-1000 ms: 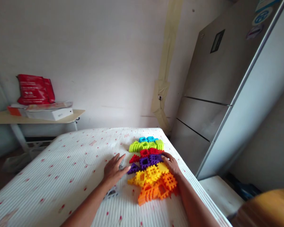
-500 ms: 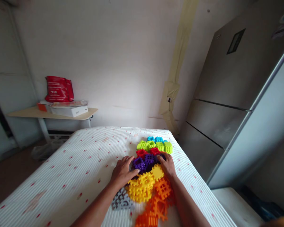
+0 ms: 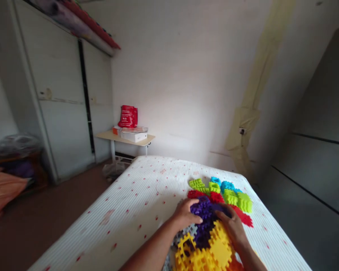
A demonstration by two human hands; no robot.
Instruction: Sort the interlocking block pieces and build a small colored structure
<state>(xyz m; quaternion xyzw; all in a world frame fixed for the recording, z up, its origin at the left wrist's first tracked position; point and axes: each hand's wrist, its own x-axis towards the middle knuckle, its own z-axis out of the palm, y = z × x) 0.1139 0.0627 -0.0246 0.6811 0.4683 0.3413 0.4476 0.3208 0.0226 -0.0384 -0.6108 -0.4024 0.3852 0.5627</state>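
Purple interlocking blocks sit bunched between my two hands. My left hand presses on their left side, thumb and fingers curved around them. From the right, my right hand has its fingers closed on a flat dark purple piece, partly hidden by the hand. Yellow blocks lie nearer to me, below the purple ones. Grey blocks show under my left wrist. Red blocks lie just beyond the purple group, with lime green blocks and blue blocks farther back.
The blocks rest on a white, ribbed table cover with red specks. A small desk by the wall carries a red bag and a white box. A grey refrigerator stands at the right, a wardrobe at the left.
My view has swung left, so the table and blocks appear farther right. My hands stay at the purple blocks, which are gathered closer together. Green and red blocks look more spread.
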